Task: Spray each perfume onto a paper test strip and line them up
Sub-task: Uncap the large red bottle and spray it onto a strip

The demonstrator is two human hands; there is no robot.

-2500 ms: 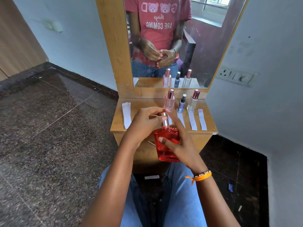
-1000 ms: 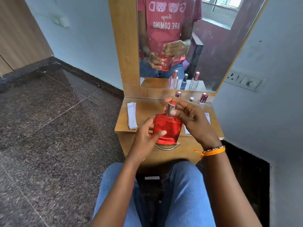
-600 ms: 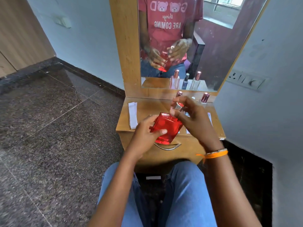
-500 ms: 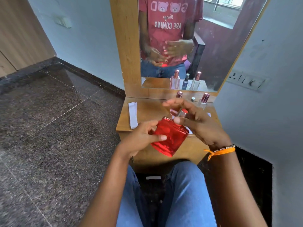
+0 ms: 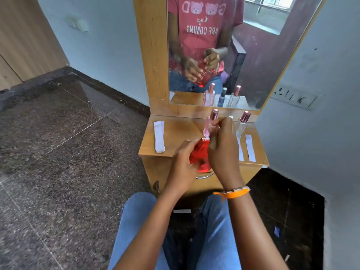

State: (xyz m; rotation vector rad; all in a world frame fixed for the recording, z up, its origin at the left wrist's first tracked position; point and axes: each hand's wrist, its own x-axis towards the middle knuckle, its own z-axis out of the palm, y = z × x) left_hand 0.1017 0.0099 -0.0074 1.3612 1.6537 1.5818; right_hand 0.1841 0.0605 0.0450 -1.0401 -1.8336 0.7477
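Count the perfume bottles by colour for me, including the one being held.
Red bottle, held: 1
Pink bottle: 1
Clear bottle: 1
Dark blue bottle, mostly hidden, colour seen in the mirror: 1
Total: 4

Bottles (image 5: pixel 241 123) stand behind strips (image 5: pixel 250 148) on the dresser's (image 5: pixel 181 131) right; stack (image 5: pixel 159 139) left.

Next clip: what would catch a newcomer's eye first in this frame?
The bright red perfume bottle stands out, held in front of the dresser by the left hand while the right hand works at its top. Behind them, rose-capped bottles stand on the wooden dresser top, with white test strips laid at its right and a stack of strips at its left. The mirror above reflects the hands.
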